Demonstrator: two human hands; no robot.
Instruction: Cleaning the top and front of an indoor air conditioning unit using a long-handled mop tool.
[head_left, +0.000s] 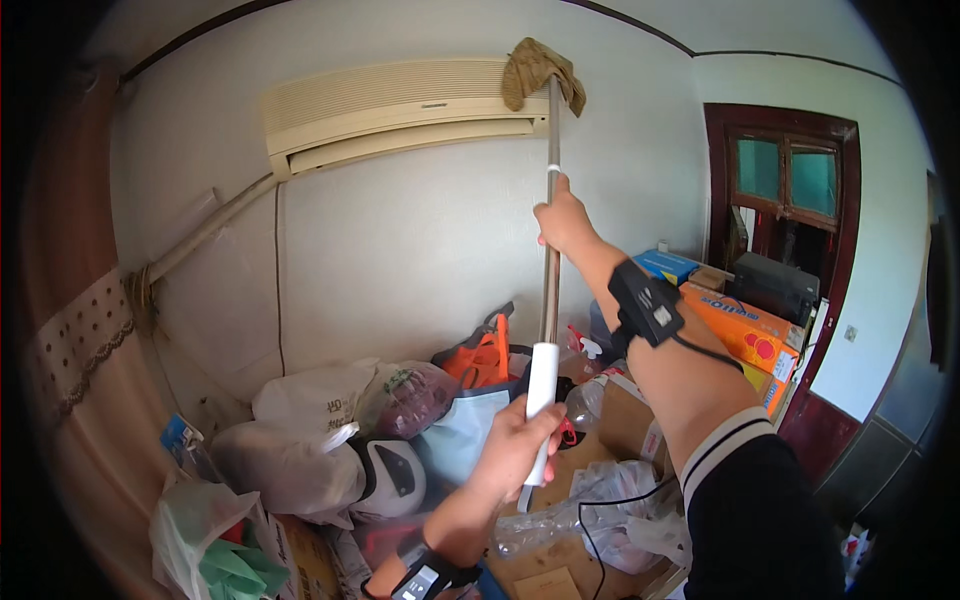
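A metal telescopic pole (554, 127) with a white handle (543, 382) rises from low in front of me towards the wall. Around the white handle my left hand (517, 442) is closed. Higher up, my right hand (564, 217) grips the metal shaft below a white collar. A brown cloth (534, 71) hangs over the pole's top end, lying against the upper right corner of a yellowed wall-mounted air conditioner (405, 112). What holds the cloth on the pole is hidden under it. Both wrists wear black strapped devices.
Stuffed plastic bags (285, 465), a light blue bag (465, 431) and an orange bag (480, 360) are piled below the wall. Cardboard boxes (630, 420), an orange carton (739, 322) and a black cable (589, 540) lie at right. A curtain (82, 337) hangs at left.
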